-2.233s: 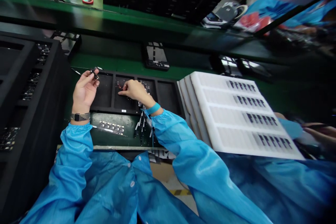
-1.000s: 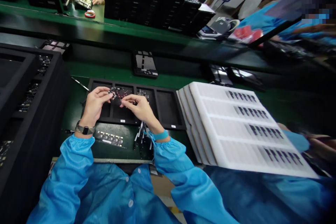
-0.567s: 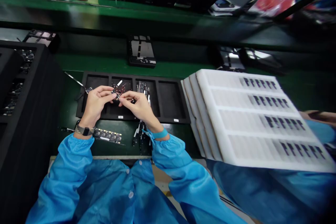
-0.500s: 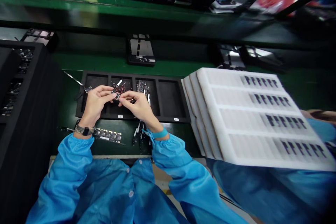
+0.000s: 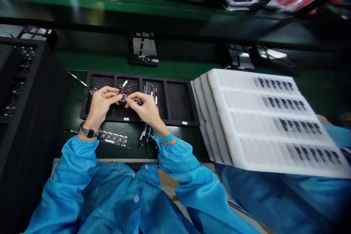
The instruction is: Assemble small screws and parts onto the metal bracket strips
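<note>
The small circuit board [image 5: 122, 97] is probably light, stiff and fragile, best taken by its edges; the left hand [image 5: 102, 103] pinches one end, the right hand [image 5: 146, 109] the other, above the black tray [image 5: 178, 98] on the counter [image 5: 175, 66].

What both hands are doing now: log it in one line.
left hand: pinches small circuit board | right hand: fingertips at same board | under hands: black compartment tray | right of tray: stacked white trays
</note>
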Demonstrator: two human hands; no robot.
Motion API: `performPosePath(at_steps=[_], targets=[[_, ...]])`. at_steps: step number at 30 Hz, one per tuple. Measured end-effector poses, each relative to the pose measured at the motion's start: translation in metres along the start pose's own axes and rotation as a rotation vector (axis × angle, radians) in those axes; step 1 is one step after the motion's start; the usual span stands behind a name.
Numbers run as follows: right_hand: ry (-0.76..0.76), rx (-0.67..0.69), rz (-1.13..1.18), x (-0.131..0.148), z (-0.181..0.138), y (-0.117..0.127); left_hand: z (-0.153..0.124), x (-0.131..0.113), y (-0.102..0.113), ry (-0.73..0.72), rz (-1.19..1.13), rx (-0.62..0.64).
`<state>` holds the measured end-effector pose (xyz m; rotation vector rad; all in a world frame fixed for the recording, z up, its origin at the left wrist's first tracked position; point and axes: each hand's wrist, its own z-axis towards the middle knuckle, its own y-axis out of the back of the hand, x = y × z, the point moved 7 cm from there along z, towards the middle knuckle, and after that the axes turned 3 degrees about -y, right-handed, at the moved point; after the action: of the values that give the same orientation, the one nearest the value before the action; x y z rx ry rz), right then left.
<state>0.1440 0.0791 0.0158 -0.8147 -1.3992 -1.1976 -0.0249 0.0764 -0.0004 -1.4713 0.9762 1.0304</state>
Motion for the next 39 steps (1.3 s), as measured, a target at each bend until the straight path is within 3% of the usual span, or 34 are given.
performPosePath(at_steps=[13, 24, 39], targets=[[-0.062, 0.102, 0.017, -0.008, 0.001, 0.002, 0.0, 0.0, -0.002, 0.002, 0.058, 0.032], [-0.078, 0.002, 0.004, -0.01, -0.003, 0.003, -0.006, -0.003, -0.005, -0.053, 0.138, -0.035], [-0.071, 0.05, 0.094, -0.007, -0.001, 0.001, -0.004, 0.007, -0.009, 0.029, 0.01, 0.03]])
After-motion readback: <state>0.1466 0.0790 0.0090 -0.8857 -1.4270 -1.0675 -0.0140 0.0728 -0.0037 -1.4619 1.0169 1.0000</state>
